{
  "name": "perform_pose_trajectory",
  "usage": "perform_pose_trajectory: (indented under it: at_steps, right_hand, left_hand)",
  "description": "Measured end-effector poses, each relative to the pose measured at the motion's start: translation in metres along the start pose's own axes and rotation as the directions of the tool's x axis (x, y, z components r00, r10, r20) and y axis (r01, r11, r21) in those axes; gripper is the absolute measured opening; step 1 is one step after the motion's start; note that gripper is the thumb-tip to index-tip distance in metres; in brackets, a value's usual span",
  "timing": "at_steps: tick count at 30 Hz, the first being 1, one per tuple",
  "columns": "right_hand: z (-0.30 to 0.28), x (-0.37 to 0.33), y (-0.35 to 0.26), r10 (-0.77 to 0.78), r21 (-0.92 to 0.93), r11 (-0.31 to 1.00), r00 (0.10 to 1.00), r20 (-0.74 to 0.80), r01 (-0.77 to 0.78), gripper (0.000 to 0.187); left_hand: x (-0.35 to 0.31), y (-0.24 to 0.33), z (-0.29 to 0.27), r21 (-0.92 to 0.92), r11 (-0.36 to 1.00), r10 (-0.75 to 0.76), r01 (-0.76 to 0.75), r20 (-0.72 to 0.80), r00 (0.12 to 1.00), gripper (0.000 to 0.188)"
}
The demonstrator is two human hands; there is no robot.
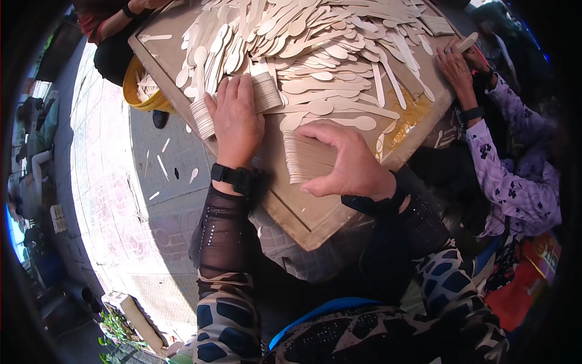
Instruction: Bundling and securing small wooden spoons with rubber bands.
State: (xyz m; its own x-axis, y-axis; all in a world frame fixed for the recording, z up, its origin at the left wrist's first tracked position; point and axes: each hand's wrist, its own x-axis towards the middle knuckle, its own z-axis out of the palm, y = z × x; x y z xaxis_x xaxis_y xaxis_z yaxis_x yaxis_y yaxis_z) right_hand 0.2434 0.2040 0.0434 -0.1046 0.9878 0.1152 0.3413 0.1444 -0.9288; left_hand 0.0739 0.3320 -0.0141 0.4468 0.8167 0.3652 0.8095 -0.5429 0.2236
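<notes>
Loose wooden spoons (303,48) lie heaped over the far and middle part of the tabletop. My left hand (236,121) is closed over a row of stacked wooden spoons (265,92) near the table's left edge; the row shows on both sides of the hand, and its middle is hidden under my fingers. Close to the near corner, my right hand (354,161) grips a squared stack of wooden spoons (309,158), thumb at the near side and fingers at the far side. Several loose spoons lie just beyond this stack.
Yellow rubber bands (412,118) lie by the table's right edge. A co-worker's hands (458,67) hold a wooden piece at the right. Another person's arm (124,18) shows at far left, above a yellow bucket (130,85). The wooden table's rim (309,239) points toward me.
</notes>
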Motion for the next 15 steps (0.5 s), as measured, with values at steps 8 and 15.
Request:
perform_pose_trajectory:
  at_steps: [8,15]
  right_hand:
    - [-0.021,0.003,0.004,0.270,0.703,0.677,0.962,0.039,-0.219,0.070]
    - [0.000,0.004,0.004,0.285,0.794,0.570,0.957,0.051,-0.212,0.065]
  left_hand:
    - [-0.004,0.005,-0.024,-0.514,0.855,-0.008,0.068,0.117,0.993,0.085]
    - [-0.030,0.055,-0.046,-0.771,-0.051,0.338,0.634,0.584,0.738,0.098]
